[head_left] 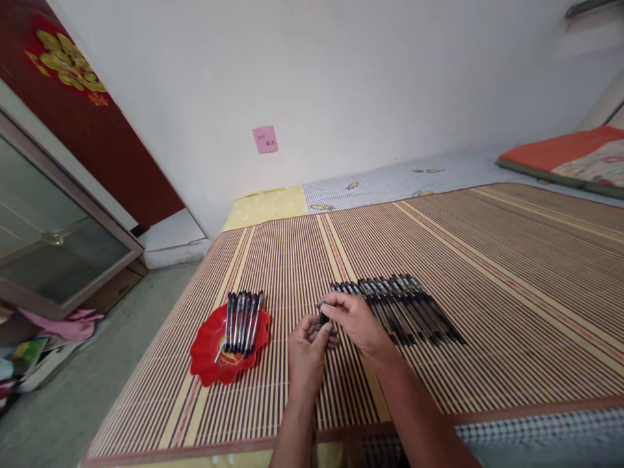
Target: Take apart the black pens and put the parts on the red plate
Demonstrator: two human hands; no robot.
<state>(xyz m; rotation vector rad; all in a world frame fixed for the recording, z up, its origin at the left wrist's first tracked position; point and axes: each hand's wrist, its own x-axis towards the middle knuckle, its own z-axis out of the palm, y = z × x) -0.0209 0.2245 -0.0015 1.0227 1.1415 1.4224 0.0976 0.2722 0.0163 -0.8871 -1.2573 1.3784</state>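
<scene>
Pinching a small dark pen [324, 318] between them, the left hand [306, 351] and the right hand [355, 320] meet over the striped bamboo mat [487, 260] that covers the bed, and the pen is mostly hidden by the fingers (its long axis cannot be read with any certainty). The left hand cups it from below with fingers curled shut; the right hand closes on its upper end with thumb and forefinger. Taking that pen as the landmark, the long row of dark pens [400, 309] lies just to its right, touching the mat, each pen running away from the person and slanted leftward. The red scalloped plastic plate [205, 354] holding a smaller bundle of pens [242, 318] sits to its left, nearer the left hand.
</scene>
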